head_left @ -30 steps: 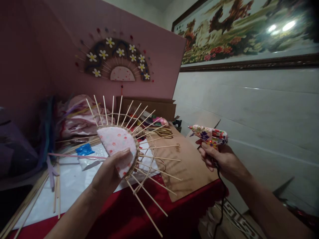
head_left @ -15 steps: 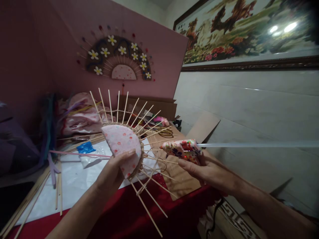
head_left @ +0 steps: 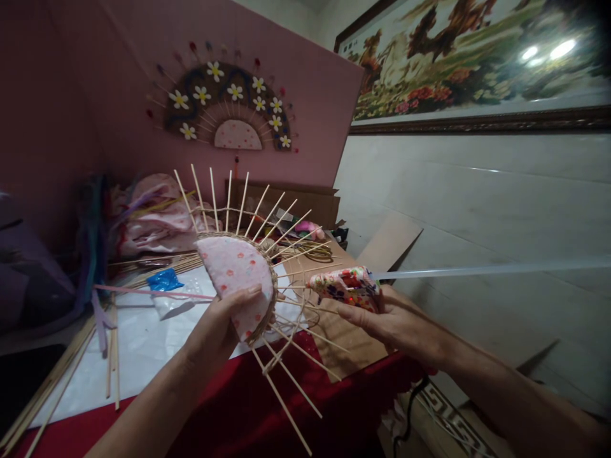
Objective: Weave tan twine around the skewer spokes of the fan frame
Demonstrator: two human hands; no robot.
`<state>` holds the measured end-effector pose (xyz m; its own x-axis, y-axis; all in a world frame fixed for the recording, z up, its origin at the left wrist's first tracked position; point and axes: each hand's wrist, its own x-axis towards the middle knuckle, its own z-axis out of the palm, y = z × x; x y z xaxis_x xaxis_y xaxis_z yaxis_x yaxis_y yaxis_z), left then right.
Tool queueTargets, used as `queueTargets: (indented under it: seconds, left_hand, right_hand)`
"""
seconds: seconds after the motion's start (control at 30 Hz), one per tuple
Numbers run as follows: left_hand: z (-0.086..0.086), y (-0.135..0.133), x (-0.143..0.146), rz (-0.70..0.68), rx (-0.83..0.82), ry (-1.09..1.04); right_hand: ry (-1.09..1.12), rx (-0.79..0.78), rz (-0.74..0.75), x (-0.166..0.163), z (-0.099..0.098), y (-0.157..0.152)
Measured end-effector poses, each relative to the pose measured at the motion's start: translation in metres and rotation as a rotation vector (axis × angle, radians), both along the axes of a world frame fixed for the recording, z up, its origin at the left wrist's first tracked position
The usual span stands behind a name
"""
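My left hand [head_left: 229, 318] grips a half-round panel [head_left: 233, 267] covered in pale pink cloth with red dots, thumb on its face. Thin wooden sticks [head_left: 260, 207] fan out from its curved edge, which is trimmed with twine. More twine [head_left: 289, 340] weaves loosely between the sticks. My right hand [head_left: 382, 318] is closed round a flower-patterned hot glue gun [head_left: 346, 286], its nozzle pointing left among the right-hand sticks, close to the twine. Whether the nozzle touches a stick, I cannot tell. A long clear glue stick [head_left: 477, 270] juts from the gun's back.
Loose wooden sticks [head_left: 57, 388] and a blue packet [head_left: 165, 280] lie on white sheeting over a red cloth [head_left: 219, 407]. Behind are bunched pink fabric [head_left: 157, 219], a cardboard box [head_left: 305, 200] and a finished flowered fan [head_left: 233, 95] on a pink board. A framed picture [head_left: 443, 70] hangs right.
The glue gun has tilted a little, so its glue stick now slopes upward to the right. The fan panel stays almost in place in my left hand.
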<state>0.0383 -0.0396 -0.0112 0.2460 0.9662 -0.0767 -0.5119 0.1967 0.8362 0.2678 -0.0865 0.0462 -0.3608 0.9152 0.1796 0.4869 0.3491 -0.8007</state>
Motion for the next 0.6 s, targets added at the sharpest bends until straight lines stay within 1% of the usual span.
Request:
queueTargets:
  seconds: [0.2, 0.3, 0.5, 0.6]
  left_hand:
    - [-0.0017, 0.0006, -0.0008, -0.011, 0.011, 0.004]
    - [-0.0019, 0.0013, -0.0012, -0.018, 0.015, 0.011]
    - [-0.0010, 0.0005, -0.0004, -0.012, 0.015, 0.002]
    - [-0.0014, 0.0002, -0.0004, -0.007, 0.025, -0.007]
  right_hand:
    - [0.000, 0.030, 0.066, 0.0018, -0.0023, 0.0021]
    - [-0.002, 0.010, 0.045, 0.0021, -0.0011, 0.0008]
    - [0.008, -0.091, -0.025, 0.0029, -0.0013, -0.0023]
    - [0.013, -0.073, -0.008, 0.0040, -0.0033, -0.0016]
